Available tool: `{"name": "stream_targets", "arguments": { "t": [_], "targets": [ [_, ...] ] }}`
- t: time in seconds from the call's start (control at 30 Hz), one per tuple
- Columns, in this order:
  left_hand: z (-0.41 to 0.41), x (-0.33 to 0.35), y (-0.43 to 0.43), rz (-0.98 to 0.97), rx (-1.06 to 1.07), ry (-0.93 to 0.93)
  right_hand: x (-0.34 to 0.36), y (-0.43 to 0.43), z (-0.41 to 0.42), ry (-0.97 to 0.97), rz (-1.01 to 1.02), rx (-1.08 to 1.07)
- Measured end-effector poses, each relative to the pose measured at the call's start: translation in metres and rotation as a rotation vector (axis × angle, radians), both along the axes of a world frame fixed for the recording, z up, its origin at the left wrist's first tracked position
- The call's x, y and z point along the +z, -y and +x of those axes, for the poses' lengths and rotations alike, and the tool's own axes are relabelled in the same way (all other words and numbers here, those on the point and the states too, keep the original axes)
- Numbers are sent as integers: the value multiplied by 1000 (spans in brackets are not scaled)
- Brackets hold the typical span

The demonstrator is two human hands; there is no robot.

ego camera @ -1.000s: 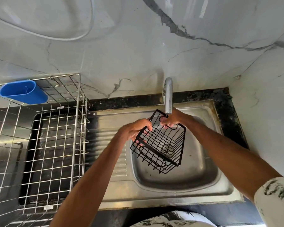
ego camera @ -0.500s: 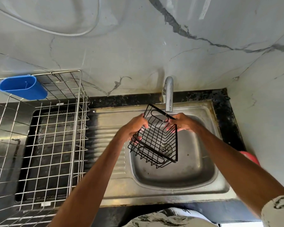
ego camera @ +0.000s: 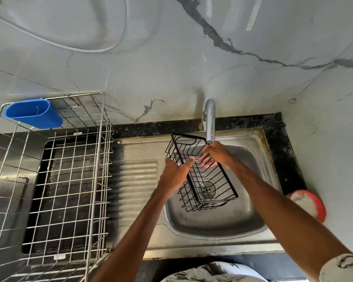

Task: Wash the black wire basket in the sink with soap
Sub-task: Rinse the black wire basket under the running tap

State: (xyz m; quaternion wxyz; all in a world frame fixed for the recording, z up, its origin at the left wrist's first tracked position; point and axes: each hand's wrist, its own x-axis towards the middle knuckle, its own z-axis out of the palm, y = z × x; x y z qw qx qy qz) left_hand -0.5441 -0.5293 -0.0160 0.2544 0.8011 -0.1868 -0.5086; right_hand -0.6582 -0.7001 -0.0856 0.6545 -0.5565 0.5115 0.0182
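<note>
**Item 1.** Black wire basket: rectangular, open-topped, tilted. It is held in the air over the basin of the sink, with its upper end just under the spout of the faucet. The drain shows through its mesh.

**Item 2.** Left grip: fingers stretched out straight, their tips against the basket's left long rim. The thumb is hidden.

**Item 3.** Right grip: at the basket's upper right rim, directly below the spout. Its fingers show blurred through the wires, apparently spread. I cannot tell whether it pinches the wire or only presses on it. A patterned sleeve is at the lower right.

**Item 4.** Sink: stainless steel, set into the right part of the dark counter, with its ribbed drainboard to the left of the basin.

**Item 5.** Faucet: chrome, at the back edge of the counter, against the marble wall.

**Item 6.** Metal dish rack: silver wire, standing at the left end of the counter, just beside the drainboard.

**Item 7.** Blue holder: plastic, oval-mouthed, hung on the rack's back left corner.

**Item 8.** Red-rimmed round object: at the right edge of the counter, beside the side wall. I cannot tell what it is.
</note>
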Motion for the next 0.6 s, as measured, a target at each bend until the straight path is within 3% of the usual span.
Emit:
{"name": "stream_targets", "arguments": {
  "t": [0.2, 0.33, 0.4, 0.5, 0.6],
  "targets": [
    [19, -1, 9, 53, 147, -219, -3, 17, -8, -39, 61, 56],
    [25, -8, 13, -60, 283, -635, -4, 23, -14, -90, 74, 81],
    [21, -17, 15, -62, 285, -582, -5, 24, -18, -87, 78, 119],
    [9, -14, 20, -119, 302, -328, -8, 19, -19, -68, 49, 119],
    [2, -12, 23, -166, 244, -172, -11, 20, -6, -105, -175, 188]
  ]
}}
